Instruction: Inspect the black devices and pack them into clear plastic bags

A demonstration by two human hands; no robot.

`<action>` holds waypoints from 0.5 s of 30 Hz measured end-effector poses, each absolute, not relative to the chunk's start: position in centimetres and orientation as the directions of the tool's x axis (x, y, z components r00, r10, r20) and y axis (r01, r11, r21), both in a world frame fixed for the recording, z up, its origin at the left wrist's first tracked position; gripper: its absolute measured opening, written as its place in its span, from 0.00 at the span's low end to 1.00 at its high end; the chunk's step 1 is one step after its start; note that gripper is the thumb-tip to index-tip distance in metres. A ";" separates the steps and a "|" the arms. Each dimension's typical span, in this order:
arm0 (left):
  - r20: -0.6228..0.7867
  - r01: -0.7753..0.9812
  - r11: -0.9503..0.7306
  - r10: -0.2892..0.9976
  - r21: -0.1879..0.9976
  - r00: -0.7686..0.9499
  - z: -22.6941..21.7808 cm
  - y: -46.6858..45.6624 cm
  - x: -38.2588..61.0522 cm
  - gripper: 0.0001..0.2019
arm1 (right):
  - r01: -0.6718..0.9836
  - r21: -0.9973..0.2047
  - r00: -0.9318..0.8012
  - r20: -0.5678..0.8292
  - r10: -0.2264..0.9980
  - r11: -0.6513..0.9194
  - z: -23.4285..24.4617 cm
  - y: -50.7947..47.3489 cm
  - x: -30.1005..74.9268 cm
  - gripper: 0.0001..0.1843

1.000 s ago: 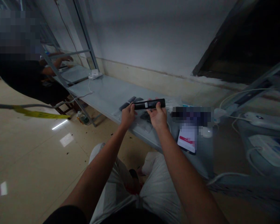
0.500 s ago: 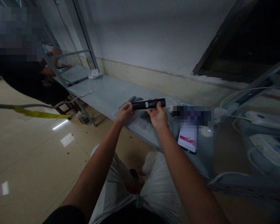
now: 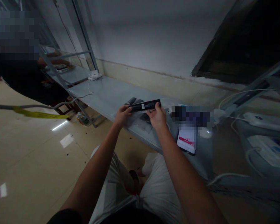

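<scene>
Between my two hands is a long black bar-shaped device [image 3: 149, 105] with a small white label on the side facing me; its exact kind I cannot make out. My left hand [image 3: 123, 115] is closed on its left end. My right hand [image 3: 157, 117] grips the right end, thumb on the front face. Under and behind it, dark objects [image 3: 133, 101] and crumpled clear plastic [image 3: 141, 123] lie on the grey bench [image 3: 105, 93]. A lit phone [image 3: 186, 140] rests on the bench right of my right hand.
White power strips [image 3: 268, 121] and cables sit at the right. A white socket box [image 3: 94, 75] stands farther left on the bench. A grey cable with a yellow tag [image 3: 40, 112] crosses the left side. Another person [image 3: 21, 74] sits at the far left; a bottle [image 3: 82, 119] is on the floor.
Both hands and the black device have shifted slightly left, and its left end tilts a little lower. The other person's arms have moved.
</scene>
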State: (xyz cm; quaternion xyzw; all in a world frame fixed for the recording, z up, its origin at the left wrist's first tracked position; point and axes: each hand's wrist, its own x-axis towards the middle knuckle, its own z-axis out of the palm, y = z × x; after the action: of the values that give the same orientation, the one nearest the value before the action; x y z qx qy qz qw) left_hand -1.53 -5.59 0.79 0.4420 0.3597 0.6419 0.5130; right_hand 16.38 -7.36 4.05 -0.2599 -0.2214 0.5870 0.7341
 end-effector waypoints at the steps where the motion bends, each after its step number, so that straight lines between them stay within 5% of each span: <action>1: 0.199 -0.323 -0.221 0.975 0.920 -0.100 1.0 -5.8 -1.9 0.15 | -0.751 -0.637 0.224 0.004 0.975 0.175 4.1 -7.2 16.5 0.07; 6: 0.172 -0.473 -0.303 0.938 0.827 -0.301 2.3 -7.3 -4.8 0.19 | -0.768 -0.626 0.162 0.016 0.987 0.136 4.4 -6.8 17.6 0.14; 11: 0.102 -0.421 -0.390 0.820 0.819 -0.562 3.1 -8.4 -7.2 0.22 | -0.798 -0.586 0.178 -0.008 0.984 0.140 4.3 -6.3 17.7 0.06; 15: 0.079 -0.386 -0.399 0.773 0.832 -0.629 3.3 -9.3 -7.5 0.22 | -0.819 -0.558 0.169 -0.017 0.985 0.131 4.1 -6.0 17.3 0.12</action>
State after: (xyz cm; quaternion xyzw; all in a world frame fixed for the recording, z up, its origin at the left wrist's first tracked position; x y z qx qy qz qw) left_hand -7.48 -9.33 3.26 0.2345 0.4126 0.8028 0.3609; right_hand 17.28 -5.95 4.06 -0.2285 -0.1818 0.6184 0.7296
